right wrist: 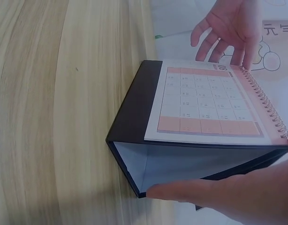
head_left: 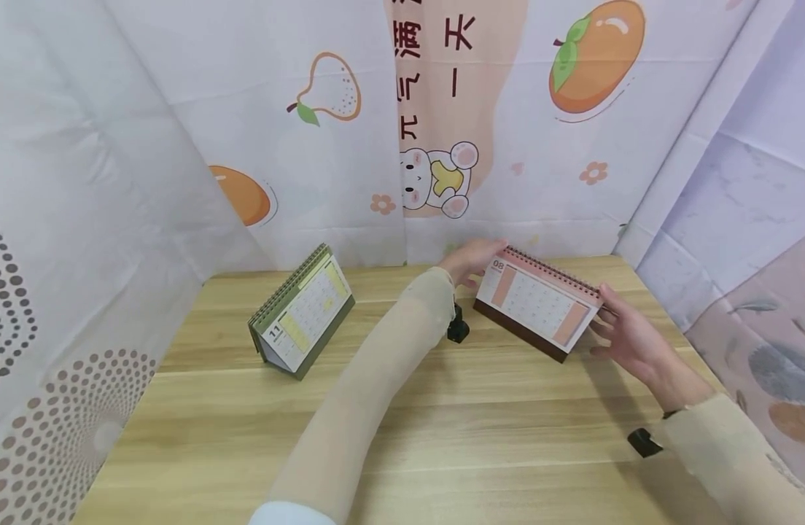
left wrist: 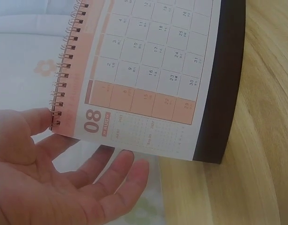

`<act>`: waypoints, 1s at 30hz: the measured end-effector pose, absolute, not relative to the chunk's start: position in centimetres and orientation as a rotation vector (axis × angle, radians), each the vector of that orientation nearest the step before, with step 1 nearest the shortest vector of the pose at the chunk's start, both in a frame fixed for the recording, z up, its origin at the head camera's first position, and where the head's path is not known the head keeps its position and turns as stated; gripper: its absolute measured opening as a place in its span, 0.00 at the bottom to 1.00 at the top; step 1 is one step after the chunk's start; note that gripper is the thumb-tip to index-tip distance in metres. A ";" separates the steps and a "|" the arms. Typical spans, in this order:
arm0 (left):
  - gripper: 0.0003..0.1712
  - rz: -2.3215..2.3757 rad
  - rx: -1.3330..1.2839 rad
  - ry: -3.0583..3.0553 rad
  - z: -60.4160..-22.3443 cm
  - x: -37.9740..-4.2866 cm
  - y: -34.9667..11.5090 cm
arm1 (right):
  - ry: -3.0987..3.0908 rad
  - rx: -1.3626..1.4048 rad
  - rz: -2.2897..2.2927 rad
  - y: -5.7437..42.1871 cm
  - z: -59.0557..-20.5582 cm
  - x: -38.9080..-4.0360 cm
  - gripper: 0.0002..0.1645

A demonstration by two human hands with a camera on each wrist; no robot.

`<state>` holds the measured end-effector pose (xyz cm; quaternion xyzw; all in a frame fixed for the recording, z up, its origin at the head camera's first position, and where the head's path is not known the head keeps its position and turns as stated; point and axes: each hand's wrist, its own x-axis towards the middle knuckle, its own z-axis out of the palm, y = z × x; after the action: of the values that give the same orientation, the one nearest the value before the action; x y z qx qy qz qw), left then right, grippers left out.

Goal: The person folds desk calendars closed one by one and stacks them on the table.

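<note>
A pink desk calendar with a dark brown base, its page marked 08, stands angled at the back right of the wooden table. My left hand pinches its upper left corner by the spiral binding, thumb in front and index finger behind; the other fingers spread loosely beside the end, as the left wrist view shows. At the opposite end, my right hand holds the upper corner with the thumb at the spiral. In the right wrist view, one finger reaches along the hollow end to the lower back edge.
A green desk calendar, page marked 11, stands at the left back of the table. Behind the table hangs a printed cloth with fruit drawings, and more cloth lines both sides. A black wrist device sits under the left wrist.
</note>
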<state>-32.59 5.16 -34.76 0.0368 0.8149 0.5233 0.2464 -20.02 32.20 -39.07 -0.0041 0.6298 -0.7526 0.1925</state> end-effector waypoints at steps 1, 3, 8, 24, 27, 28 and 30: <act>0.29 1.432 0.096 2.225 -34.8 -32.6 5.1 | 1.767 -0.009 -2.118 32.1 -39.0 -20.0 0.46; 0.29 1.445 0.091 2.227 -34.8 -32.5 5.0 | 1.773 -0.014 -2.136 31.9 -38.9 -20.1 0.46; 0.30 1.471 0.090 2.238 -34.8 -32.5 4.8 | 1.792 -0.033 -2.199 31.3 -38.6 -20.3 0.36; 0.23 1.527 0.198 2.399 -35.5 -33.0 5.8 | 1.760 0.036 -2.388 30.6 -38.3 -20.1 0.44; 0.21 1.538 0.223 2.443 -35.3 -32.7 6.1 | 1.769 0.005 -2.428 30.8 -38.5 -19.9 0.33; 0.20 1.539 0.233 2.452 -35.3 -32.7 6.2 | 1.752 0.001 -2.449 30.8 -38.5 -19.8 0.30; 0.19 1.547 0.243 2.455 -35.2 -32.8 6.2 | 1.725 -0.019 -2.495 31.0 -38.7 -19.7 0.20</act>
<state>-32.76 6.23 -35.23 0.0829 0.8375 0.5279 0.1144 -19.73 30.96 -38.71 -0.0062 0.5679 -0.8213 0.0542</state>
